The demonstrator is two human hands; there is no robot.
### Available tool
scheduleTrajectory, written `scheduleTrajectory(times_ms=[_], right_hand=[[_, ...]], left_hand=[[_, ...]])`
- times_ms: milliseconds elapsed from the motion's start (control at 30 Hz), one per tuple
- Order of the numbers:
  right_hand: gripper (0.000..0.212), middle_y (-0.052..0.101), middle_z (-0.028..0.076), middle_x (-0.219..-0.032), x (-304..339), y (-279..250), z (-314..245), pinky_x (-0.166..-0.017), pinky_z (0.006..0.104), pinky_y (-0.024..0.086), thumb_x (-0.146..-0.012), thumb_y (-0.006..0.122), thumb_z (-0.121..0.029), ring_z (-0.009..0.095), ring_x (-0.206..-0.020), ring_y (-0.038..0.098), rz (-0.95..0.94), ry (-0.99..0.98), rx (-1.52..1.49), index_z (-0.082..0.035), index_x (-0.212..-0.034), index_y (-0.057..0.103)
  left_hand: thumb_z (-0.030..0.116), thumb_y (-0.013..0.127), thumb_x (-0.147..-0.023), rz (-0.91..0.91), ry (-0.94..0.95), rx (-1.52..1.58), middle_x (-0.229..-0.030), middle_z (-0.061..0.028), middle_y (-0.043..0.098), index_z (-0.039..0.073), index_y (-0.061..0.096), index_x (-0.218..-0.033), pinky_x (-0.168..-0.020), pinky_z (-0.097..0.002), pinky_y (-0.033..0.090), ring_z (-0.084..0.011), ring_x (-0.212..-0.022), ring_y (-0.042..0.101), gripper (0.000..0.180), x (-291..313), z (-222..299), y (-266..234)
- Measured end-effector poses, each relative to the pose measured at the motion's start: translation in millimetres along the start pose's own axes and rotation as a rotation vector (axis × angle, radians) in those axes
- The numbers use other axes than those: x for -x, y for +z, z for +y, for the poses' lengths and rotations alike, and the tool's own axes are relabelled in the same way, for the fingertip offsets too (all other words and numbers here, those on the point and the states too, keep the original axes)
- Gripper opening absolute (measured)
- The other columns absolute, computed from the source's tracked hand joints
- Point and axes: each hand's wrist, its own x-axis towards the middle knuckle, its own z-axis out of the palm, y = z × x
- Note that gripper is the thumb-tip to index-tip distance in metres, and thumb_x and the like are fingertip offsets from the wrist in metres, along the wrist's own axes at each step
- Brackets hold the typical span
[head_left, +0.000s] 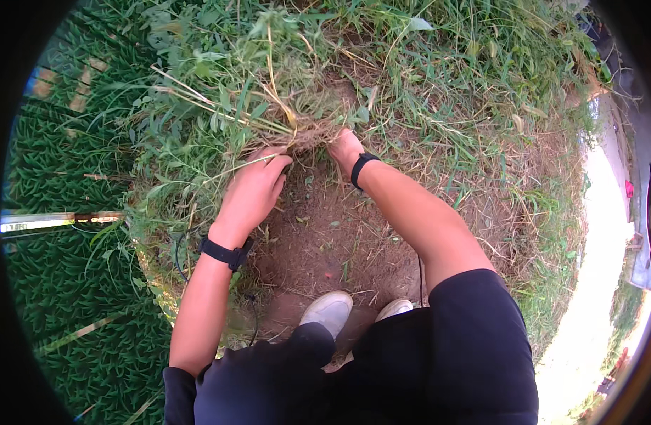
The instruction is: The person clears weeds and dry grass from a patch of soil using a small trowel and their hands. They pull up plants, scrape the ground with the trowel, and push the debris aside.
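Note:
A clump of uprooted-looking weeds [307,134], with pale stems and a tangle of brown roots, is between my two hands at the upper middle. My left hand [253,185] is closed on its left lower side, thumb and fingers curled in at the stems. On the right edge of the root tangle is my right hand [345,150], gripping it; most of those fingers are hidden behind the roots. Leafy green tops of the weeds spread up and to the left. Each wrist wears a black band.
Bare brown soil [318,219] lies below my hands, strewn with dry stalks. Green grass and weeds [439,71] grow beyond and to the right. Dark green artificial-looking turf [70,283] is at left, with a pale pole [63,221]. My white shoes [329,312] stand on the soil.

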Motion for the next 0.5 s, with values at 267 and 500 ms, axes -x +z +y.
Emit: scheduleTrajectory(times_ms=[267, 500], right_hand=[[0.025, 0.079, 0.005, -0.087, 22, -49, -14, -0.067, 0.0417, 0.056, -0.093, 0.057, -0.02, 0.025, -0.083, 0.076, 0.071, -0.007, -0.468, -0.014, -0.087, 0.081], [0.025, 0.077, 0.01, -0.081, 79, -60, 23, -0.064, 0.042, 0.058, -0.091, 0.055, -0.018, 0.026, -0.076, 0.076, 0.239, 0.098, -0.564, -0.013, -0.078, 0.077]], left_hand=[[0.006, 0.066, -0.089, 0.116, -0.119, -0.226, -0.102, -0.0176, 0.063, 0.002, 0.063, -0.108, -0.086, -0.0481, 0.053, -0.0385, -0.101, 0.062, 0.019, 27, -10, -24], [0.011, 0.067, -0.091, 0.12, -0.156, -0.25, -0.106, -0.0198, 0.064, -0.001, 0.062, -0.11, -0.087, -0.0488, 0.052, -0.0396, -0.102, 0.061, 0.024, 16, -16, -8]])
